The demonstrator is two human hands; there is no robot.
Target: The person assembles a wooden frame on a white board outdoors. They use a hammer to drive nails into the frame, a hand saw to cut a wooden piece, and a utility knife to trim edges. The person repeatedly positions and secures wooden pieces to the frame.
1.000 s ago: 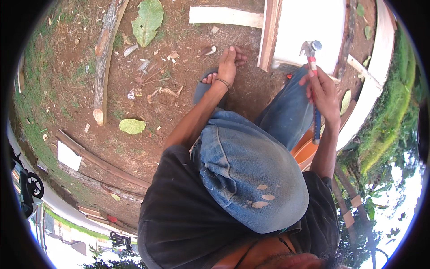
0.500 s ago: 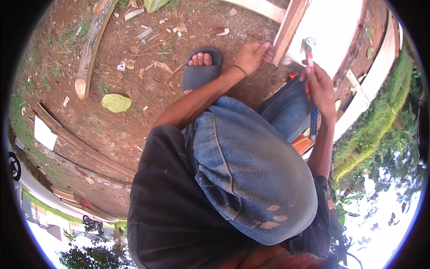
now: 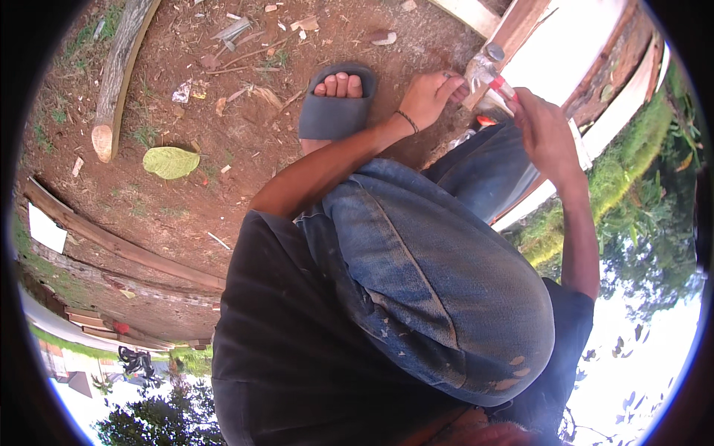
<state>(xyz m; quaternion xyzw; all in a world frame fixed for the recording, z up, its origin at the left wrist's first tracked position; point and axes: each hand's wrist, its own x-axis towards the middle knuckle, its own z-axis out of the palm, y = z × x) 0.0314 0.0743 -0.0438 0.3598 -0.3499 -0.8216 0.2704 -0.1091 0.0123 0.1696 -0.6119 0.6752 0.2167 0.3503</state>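
Wooden board (image 3: 513, 33) perhaps touches left hand (image 3: 428, 102); right hand (image 3: 547, 134) grips hammer (image 3: 483, 72).

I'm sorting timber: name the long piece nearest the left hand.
The brown plank at upper right, its near end beside the left hand and hammer head. The pale board, barked log and long strip all lie farther off.

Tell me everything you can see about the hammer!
The hammer has a shiny, silvery head that looks like metal, with a round striking face. Its handle shows red near the head. The right hand grips the handle, hiding much of it. It slants, head toward the picture's upper left, by the brown wooden piece's end and the left hand. Whether the head touches either is unclear.
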